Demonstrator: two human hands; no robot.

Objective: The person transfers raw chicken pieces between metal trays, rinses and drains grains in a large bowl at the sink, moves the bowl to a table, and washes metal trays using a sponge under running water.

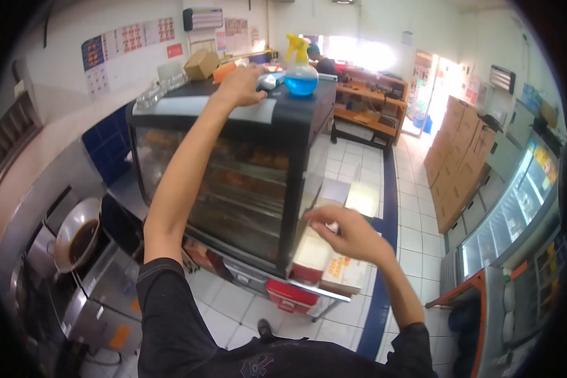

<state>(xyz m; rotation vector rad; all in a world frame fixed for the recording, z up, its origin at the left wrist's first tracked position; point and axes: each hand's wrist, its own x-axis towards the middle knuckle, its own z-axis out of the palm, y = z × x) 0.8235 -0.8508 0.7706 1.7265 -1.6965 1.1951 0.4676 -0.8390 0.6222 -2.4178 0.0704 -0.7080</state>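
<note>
Far left, a pan of dark liquid sat apart from the hands. The display cabinet had food on its shelves behind the front pane; a pale sheet lay along its top front edge. Stocking looked done in part at least; what was left could not be judged.

Left arm: stretched forward and up across the cabinet front. Left hand: palm down over the top, thumb and fingers spread, nothing seen in its grip. A silvery-blue item lay just beside it on the top; contact could not be confirmed. Right of that, the spray bottle stood upright, unheld, with blue liquid inside.

Right arm: bent at the elbow, forearm angled inward. Right hand: beside the cabinet's side, above the printed boxes, fingers curled. A thin dark piece met the fingertips, possibly held; blur left the grip uncertain.
</note>
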